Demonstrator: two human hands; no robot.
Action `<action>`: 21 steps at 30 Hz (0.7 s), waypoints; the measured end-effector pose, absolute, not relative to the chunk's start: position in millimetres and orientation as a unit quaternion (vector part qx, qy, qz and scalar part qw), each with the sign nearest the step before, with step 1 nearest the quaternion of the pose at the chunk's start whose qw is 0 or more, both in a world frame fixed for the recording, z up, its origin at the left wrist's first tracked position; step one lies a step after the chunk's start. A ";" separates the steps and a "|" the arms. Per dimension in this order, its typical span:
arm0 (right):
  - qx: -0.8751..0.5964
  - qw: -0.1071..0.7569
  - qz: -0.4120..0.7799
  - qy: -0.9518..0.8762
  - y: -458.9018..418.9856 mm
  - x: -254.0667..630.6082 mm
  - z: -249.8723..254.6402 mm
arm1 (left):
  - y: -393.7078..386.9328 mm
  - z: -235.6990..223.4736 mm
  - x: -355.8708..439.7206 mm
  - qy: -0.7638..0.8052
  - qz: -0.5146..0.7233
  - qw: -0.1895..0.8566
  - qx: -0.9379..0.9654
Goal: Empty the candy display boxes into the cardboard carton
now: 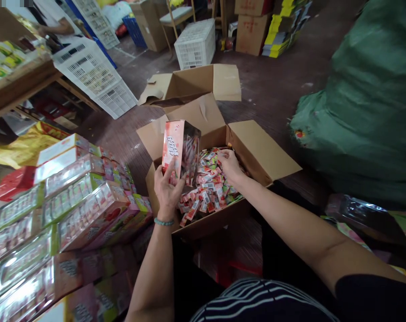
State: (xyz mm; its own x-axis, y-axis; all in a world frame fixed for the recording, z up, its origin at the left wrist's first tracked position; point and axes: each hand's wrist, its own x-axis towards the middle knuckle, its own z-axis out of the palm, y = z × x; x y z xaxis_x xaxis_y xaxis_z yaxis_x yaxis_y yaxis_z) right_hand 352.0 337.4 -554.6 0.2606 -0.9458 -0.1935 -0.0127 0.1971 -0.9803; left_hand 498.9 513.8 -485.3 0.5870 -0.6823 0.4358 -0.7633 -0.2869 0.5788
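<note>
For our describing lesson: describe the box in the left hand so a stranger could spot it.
Find the open carton of small packets. Over its left side, the left hand holds a pink box with a clear face. Unlike the stacked boxes further left, it is hand-held.

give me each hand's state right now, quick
Left hand: holding the pink box by its lower part.
Right hand: fingers bent over the small packets in the open carton; can't tell whether it grips one.

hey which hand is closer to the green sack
Right: your right hand is over the sachets, left of the sack. Your left hand is farther left, holding the pink box.
</note>
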 end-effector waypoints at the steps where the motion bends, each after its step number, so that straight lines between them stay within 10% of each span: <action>1: -0.485 0.622 -0.381 0.482 336.1 350.7 -549.0 | 514.5 -484.2 496.7 -0.454 0.056 0.397 0.796; 21: -0.503 0.659 -0.339 0.445 343.8 341.6 -526.8 | 531.2 -476.1 516.8 -0.421 0.086 0.473 0.769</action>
